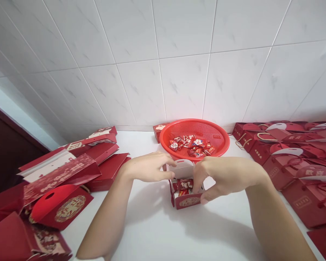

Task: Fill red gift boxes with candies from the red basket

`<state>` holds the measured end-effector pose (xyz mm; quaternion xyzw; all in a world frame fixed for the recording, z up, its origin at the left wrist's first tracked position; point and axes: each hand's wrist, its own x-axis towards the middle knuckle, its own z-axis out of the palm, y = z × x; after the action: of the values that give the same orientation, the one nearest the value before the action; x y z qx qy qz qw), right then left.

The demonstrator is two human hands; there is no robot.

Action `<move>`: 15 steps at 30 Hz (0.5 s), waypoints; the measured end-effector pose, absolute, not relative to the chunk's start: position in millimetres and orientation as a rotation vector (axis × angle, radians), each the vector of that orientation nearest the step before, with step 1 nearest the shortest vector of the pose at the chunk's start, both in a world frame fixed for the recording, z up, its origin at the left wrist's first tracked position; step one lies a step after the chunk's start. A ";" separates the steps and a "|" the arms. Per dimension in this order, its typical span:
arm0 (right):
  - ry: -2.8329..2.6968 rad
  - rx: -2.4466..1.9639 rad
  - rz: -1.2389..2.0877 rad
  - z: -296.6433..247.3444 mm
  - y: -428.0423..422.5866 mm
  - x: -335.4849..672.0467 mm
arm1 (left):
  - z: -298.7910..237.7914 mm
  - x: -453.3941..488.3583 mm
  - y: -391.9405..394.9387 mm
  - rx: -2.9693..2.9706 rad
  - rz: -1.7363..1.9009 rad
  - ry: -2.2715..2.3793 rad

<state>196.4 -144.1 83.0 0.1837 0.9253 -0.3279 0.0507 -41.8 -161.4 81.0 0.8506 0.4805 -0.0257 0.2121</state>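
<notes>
In the middle of the white table stands a small red candy box (188,202), its top open and its white-lined back flap raised. Red-wrapped candies (185,184) lie inside it. At the box's left rear side, my left hand (152,166) curls its thumb and fingers round the edge. My right hand (217,175) grips the right side, fingers reaching down inside the wall and thumb at the front corner. Just behind the box sits a red plastic basket (212,127) with several wrapped candies (198,143) in its bottom.
Closed red gift boxes with cord handles (301,203) stand in rows at the right. Flat and part-folded red boxes (67,174) are piled at the left. Another small red box (158,131) is behind the basket, near the tiled wall (184,79).
</notes>
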 end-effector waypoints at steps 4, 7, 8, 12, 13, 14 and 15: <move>2.791 0.524 -0.977 80.9 -142.9 190.6 | 80.0 -38.6 -158.4 2.386 0.020 1.186; 2.748 0.508 -0.952 79.3 -141.4 183.6 | 77.3 -32.6 -157.3 2.367 0.043 1.106; 2.724 0.513 -0.958 78.7 -141.0 181.5 | 76.1 -30.8 -157.3 2.357 0.047 1.094; 2.682 0.556 -1.010 76.5 -139.4 176.6 | 71.8 -27.9 -156.7 2.310 0.066 1.098; 2.696 0.544 -1.025 76.0 -138.8 176.5 | 71.3 -28.1 -156.2 2.299 0.075 1.091; 2.717 0.519 -1.048 75.4 -138.1 176.9 | 71.1 -28.4 -155.7 2.289 0.086 1.075; 2.742 0.487 -1.079 74.9 -137.1 177.6 | 71.2 -28.8 -155.2 2.281 0.095 1.054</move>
<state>177.6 -137.1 74.9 0.1626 0.9153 -0.3603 0.0775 -28.8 -155.2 71.2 0.8629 0.3986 0.0361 0.3085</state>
